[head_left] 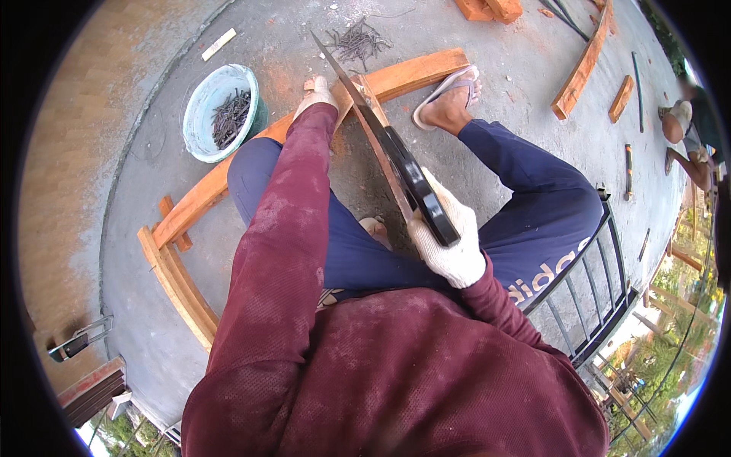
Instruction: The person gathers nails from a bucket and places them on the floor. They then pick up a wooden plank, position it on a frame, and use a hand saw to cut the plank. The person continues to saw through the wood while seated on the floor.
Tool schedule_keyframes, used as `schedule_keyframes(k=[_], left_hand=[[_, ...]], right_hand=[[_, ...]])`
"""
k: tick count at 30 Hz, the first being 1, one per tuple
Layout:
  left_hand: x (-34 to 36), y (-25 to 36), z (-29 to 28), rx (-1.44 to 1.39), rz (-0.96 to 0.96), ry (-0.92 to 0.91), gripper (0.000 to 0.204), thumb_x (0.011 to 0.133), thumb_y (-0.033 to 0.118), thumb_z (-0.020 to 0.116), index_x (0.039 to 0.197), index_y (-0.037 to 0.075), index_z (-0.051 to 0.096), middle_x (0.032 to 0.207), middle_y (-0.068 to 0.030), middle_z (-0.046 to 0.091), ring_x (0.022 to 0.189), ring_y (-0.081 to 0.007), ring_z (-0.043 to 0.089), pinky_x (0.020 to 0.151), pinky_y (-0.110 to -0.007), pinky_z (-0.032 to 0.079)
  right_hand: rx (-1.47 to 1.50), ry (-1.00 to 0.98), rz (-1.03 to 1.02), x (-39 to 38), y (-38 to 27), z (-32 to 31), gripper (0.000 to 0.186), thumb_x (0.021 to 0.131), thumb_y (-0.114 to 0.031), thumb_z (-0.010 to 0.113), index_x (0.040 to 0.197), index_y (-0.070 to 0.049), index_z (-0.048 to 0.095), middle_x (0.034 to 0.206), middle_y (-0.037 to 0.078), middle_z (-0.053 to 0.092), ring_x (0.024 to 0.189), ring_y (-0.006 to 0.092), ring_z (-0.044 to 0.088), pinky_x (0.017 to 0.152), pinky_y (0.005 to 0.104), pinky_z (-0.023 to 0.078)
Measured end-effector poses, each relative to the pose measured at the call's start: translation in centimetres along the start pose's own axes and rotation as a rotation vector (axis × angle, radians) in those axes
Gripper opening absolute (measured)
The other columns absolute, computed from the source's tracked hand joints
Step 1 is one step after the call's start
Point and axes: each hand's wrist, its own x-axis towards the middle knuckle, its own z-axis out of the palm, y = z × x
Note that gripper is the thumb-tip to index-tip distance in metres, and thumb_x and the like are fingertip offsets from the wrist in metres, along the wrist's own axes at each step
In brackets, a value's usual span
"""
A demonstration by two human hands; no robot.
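Note:
My right hand point(449, 232), in a white knitted glove, is closed round the black handle of a handsaw point(415, 183). The saw's long blade slants up and left, crossing a long orange-brown wooden beam point(415, 74) close to my left hand. That left hand point(318, 93), gloved with bare fingertips showing, grips the beam just left of the blade. A narrower strip of wood point(373, 95) meets the beam by the blade; part of it is hidden under the saw. My sandalled foot point(449, 103) rests against the beam's right end.
A pale green bucket point(255, 114) of dark nails stands left of the beam, with a loose nail pile point(358, 42) beyond. More timber point(582, 68) and a hammer point(629, 171) lie to the right. A black metal rack point(586, 289) is beside my right leg. Another person point(689, 129) is at the far right.

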Motion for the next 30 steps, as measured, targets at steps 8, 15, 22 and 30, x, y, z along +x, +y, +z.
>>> schedule_keyframes(k=[8,15,22,30], left_hand=[[-0.1,-0.1,-0.2,0.127,0.117,-0.025,0.081,0.100,0.064,0.011,0.138,0.005,0.053,0.139,-0.0218,0.058,0.130,-0.0337,0.056,0.108,-0.047,0.040],[0.7,-1.8,0.1,0.053,-0.033,-0.007,0.086,0.099,0.066,0.012,0.133,0.002,0.059,0.135,-0.0249,0.059,0.130,-0.0353,0.055,0.109,-0.047,0.040],[-1.2,-1.6,-0.9,0.270,-0.050,-0.052,0.092,0.098,0.067,0.007,0.137,-0.001,0.056,0.133,-0.0293,0.058,0.128,-0.0435,0.054,0.110,-0.050,0.039],[-2.2,-0.2,0.0,0.132,-0.017,0.053,0.087,0.095,0.074,0.022,0.150,0.008,0.035,0.135,-0.0303,0.057,0.123,-0.0426,0.059,0.103,-0.052,0.044]], right_hand=[[0.052,-0.078,-0.078,6.8,2.6,1.2,0.060,0.077,-0.011,0.066,0.135,0.003,0.056,0.088,0.015,0.069,0.070,0.0169,0.064,0.073,0.0297,0.053],[-0.125,0.031,-0.245,-2.7,1.9,-0.7,0.067,0.076,-0.002,0.063,0.141,0.002,0.051,0.093,0.018,0.071,0.082,0.0305,0.074,0.079,0.0331,0.056],[0.016,-0.047,-0.087,-0.2,1.4,-2.3,0.065,0.078,-0.006,0.063,0.141,0.003,0.051,0.093,0.018,0.070,0.075,0.0236,0.071,0.075,0.0319,0.055],[0.027,0.034,-0.116,-0.6,2.2,-3.9,0.061,0.081,-0.007,0.064,0.139,0.005,0.051,0.117,0.022,0.069,0.106,0.0300,0.071,0.092,0.0349,0.053]])
